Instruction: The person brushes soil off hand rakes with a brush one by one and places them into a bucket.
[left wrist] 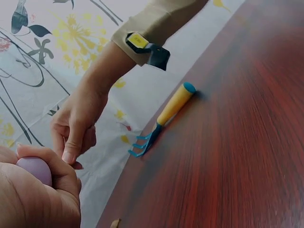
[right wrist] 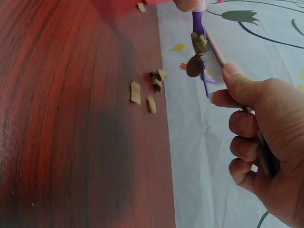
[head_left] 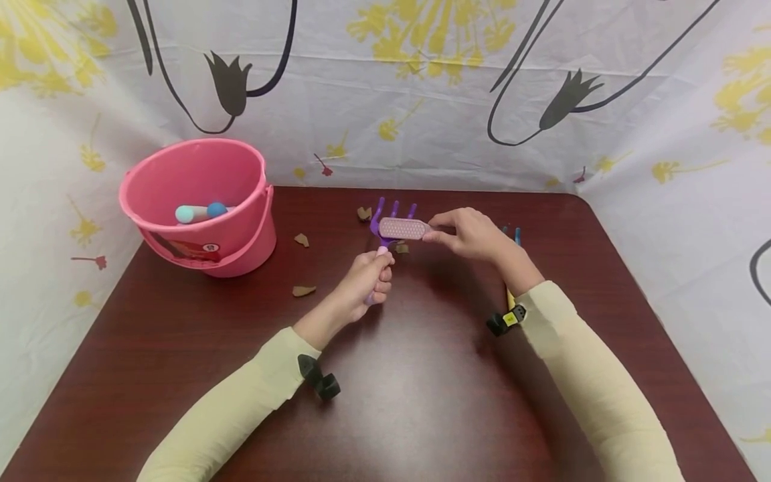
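left hand [head_left: 365,284]: fingers curled round the purple rake [head_left: 385,243], frame centre
right hand [head_left: 471,234]: thumb and fingers pinching the brush [head_left: 402,229], right of centre
brush: upper centre; probably light, soft-bristled; best held by its handle
purple rake: upper centre; likely light, rigid; grip its handle

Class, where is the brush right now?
In the head view, the brush is in the right hand, right of the bucket, at the tines of the purple rake held by the left hand.
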A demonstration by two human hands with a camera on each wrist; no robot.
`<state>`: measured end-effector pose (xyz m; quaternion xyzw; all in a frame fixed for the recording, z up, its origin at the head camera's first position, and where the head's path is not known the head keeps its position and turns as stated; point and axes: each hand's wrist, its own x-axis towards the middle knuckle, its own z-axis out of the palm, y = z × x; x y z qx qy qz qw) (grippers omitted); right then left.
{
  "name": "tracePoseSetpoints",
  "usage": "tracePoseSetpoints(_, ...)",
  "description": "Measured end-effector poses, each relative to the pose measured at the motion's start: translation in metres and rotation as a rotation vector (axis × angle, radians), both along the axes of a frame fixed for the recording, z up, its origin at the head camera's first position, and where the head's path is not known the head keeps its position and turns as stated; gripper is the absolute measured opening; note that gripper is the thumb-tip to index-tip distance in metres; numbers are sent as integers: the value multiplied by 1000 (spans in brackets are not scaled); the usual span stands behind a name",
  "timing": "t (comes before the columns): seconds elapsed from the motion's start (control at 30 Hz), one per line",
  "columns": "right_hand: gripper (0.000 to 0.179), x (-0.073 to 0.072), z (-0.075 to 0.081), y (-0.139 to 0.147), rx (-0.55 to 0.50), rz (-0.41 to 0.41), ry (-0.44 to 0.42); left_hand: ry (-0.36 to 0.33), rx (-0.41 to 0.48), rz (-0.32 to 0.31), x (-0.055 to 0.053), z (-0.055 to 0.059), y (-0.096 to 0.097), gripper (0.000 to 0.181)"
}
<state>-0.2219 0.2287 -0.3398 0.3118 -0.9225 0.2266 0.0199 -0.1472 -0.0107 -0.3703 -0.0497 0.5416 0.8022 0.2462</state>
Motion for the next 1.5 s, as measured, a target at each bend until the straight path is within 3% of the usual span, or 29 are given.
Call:
tracePoseSetpoints(0.13, 24, -2, -2, 0, 81, -54, 101, -10, 8, -11, 1, -1, -2, 8)
tracePoseSetpoints(0.27, 25, -3, -5, 2, 75, -112, 160, -5, 19, -18, 1, 0, -1, 9)
tracePoseSetpoints(0.5, 31, -3, -9, 11, -92, -229, 111, -4, 20, 3, 0, 0, 0, 10)
tracePoseSetpoints(0.6, 29, -2, -7, 13, -171, -225, 103, -6, 18, 10, -1, -2, 1, 8)
tracePoseSetpoints(0.7, 24, -1, -5, 10, -214, -162, 83, -7, 20, 22, -1, -2, 1, 7)
tracePoseSetpoints(0.9, 22, 5, -7, 2, -79, -49, 44, -13, 32, 40, -2, -2, 2, 8)
tracePoseSetpoints(1.0, 22, 5, -11, 2, -2, -97, 81, -27, 40, 42, -2, -1, 2, 9)
tracePoseSetpoints(1.2, 22, 4, -13, -1, 40, -208, 129, -36, 40, 36, -1, -1, 1, 7)
tracePoseSetpoints(1.5, 30, 2, -17, 1, 33, -319, 101, -36, 33, 24, 0, -3, 1, 8)
